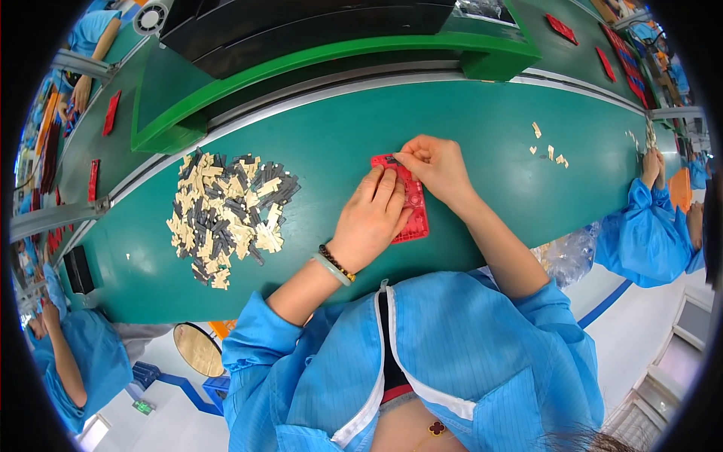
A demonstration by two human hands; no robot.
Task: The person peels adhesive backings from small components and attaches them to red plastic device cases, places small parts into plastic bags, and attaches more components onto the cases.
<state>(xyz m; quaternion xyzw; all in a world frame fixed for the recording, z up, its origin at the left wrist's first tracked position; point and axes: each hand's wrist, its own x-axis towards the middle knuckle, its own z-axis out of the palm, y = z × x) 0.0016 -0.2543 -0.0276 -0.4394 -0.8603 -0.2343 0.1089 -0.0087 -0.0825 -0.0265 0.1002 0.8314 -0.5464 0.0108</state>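
1. Case (416, 218): on worktop (324, 135), between near and far edges.
2. Left hand (369, 226): laid across case; grip cannot be told. Should keep it flat.
3. Right hand (438, 169): fingertips together at case's far edge; best worked squarely.

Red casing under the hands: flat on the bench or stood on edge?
Flat: the red casing shows its broad face upward on the green bench, left hand across it, right hand at its far end.
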